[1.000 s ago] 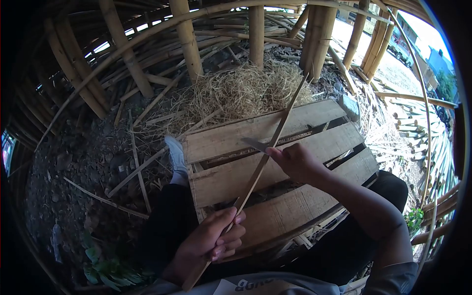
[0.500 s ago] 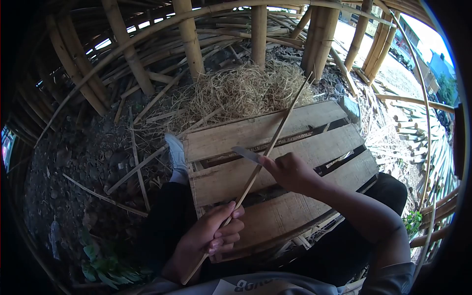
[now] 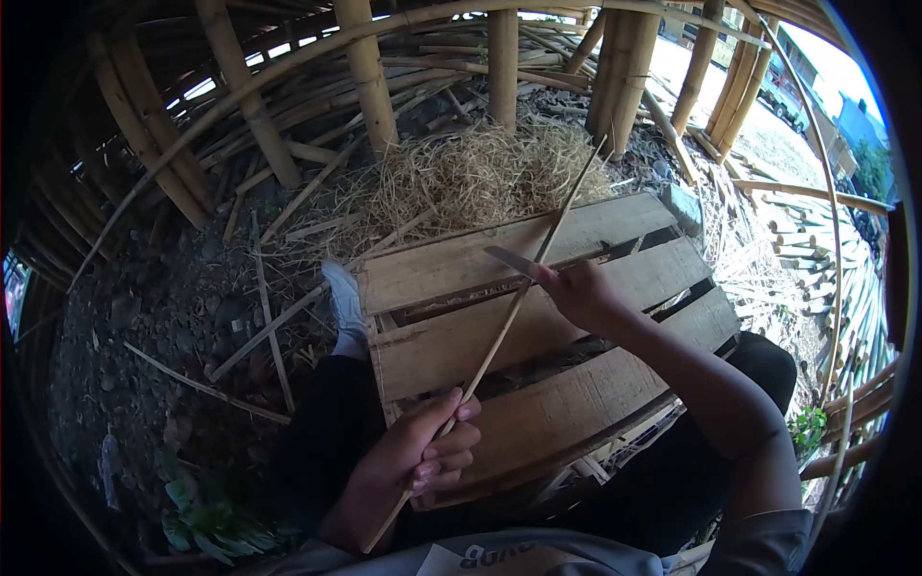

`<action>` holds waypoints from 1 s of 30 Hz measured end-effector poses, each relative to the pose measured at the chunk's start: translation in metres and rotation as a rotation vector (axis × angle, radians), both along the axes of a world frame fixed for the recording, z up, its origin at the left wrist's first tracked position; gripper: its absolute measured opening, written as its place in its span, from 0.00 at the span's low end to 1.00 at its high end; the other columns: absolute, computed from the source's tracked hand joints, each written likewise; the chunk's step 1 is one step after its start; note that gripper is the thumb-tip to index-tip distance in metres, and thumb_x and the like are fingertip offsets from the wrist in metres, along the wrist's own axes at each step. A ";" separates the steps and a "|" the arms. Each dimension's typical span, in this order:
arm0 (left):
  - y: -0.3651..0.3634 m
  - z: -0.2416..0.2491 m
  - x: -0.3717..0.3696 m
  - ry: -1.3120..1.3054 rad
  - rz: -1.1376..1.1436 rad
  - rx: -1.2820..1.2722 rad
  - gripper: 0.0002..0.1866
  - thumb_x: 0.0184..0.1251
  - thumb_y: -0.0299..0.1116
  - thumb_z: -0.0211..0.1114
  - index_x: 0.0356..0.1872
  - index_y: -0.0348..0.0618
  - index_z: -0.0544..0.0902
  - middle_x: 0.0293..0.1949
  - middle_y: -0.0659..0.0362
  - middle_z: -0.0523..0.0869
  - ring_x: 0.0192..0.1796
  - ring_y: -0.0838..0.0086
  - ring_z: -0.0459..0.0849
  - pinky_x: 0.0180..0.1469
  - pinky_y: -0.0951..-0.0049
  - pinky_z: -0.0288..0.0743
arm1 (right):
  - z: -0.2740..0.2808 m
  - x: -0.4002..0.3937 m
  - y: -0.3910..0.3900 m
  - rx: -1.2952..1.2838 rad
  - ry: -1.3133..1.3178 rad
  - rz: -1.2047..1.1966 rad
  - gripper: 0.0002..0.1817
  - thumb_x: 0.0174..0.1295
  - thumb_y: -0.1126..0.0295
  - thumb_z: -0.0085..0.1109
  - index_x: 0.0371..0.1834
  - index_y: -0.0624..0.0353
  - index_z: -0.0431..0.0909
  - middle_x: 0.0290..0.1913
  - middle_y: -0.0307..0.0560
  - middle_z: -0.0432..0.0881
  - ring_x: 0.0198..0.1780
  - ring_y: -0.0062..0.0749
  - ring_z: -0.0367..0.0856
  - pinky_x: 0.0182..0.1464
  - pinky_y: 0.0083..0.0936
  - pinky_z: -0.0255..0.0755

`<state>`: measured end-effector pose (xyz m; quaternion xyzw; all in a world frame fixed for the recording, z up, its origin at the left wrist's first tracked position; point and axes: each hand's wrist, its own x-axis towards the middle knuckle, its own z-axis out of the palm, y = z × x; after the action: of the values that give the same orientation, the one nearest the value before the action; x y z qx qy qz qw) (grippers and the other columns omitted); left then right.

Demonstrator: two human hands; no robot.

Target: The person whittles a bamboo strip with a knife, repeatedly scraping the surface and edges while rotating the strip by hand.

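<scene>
In the head view, a thin strip (image 3: 500, 336) is held slantwise over a slatted bench (image 3: 432, 360), its lower end passed under the left forearm toward the shirt (image 3: 586, 555) and its upper end seen against a heap of shavings (image 3: 471, 178) behind the bench. The strip is gripped near its lower part by the left hand (image 3: 427, 451), whose fingers are curled and clamped around it, with the thumb laid along the top. Whether the strip is touched by any board of the bench cannot be told. A knife (image 3: 509, 259) is held in the right hand (image 3: 586, 293), the fingers being closed on its handle, which is mostly hidden by them. The blade is pointed to the left and is crossed with the strip above the bench's boards; whether the edge is pressed into the strip cannot be made out. The bench is set between the legs, which are clothed in dark trousers (image 3: 331, 422), and a pale shoe (image 3: 343, 298) is seen just beside its left edge. Loose sticks (image 3: 272, 331) are scattered on the dark ground to the left, and green leaves (image 3: 206, 518) are seen at the lower left. Behind the shavings, upright bamboo posts (image 3: 365, 77) are seen, backed by piled poles (image 3: 432, 65). At the right, more cut poles are stacked in bright sunlight.
</scene>
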<state>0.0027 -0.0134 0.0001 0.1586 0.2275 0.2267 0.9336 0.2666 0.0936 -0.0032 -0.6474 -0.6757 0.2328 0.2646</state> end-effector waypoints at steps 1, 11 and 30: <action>0.002 0.001 0.000 -0.017 0.003 0.000 0.16 0.81 0.47 0.35 0.38 0.50 0.65 0.12 0.70 0.60 0.08 0.88 0.59 0.06 0.87 0.56 | 0.006 -0.010 -0.010 -0.030 -0.012 0.020 0.34 0.68 0.45 0.54 0.14 0.66 0.75 0.10 0.56 0.70 0.13 0.34 0.66 0.21 0.39 0.67; 0.000 0.006 -0.004 -0.016 0.012 0.001 0.16 0.81 0.47 0.35 0.38 0.50 0.65 0.12 0.70 0.60 0.07 0.87 0.60 0.06 0.87 0.55 | 0.014 -0.021 -0.027 -0.025 -0.001 0.008 0.35 0.69 0.46 0.52 0.16 0.69 0.77 0.11 0.57 0.70 0.14 0.35 0.72 0.24 0.39 0.68; -0.004 0.011 -0.008 0.029 0.007 0.029 0.16 0.81 0.47 0.35 0.37 0.50 0.65 0.12 0.70 0.60 0.08 0.87 0.59 0.06 0.87 0.56 | 0.015 -0.020 -0.030 -0.014 0.007 0.112 0.35 0.70 0.45 0.50 0.15 0.67 0.74 0.10 0.48 0.67 0.15 0.25 0.68 0.22 0.36 0.66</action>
<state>-0.0056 -0.0173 0.0108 0.1746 0.2382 0.2308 0.9271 0.2462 0.0634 0.0114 -0.6096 -0.7084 0.2541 0.2489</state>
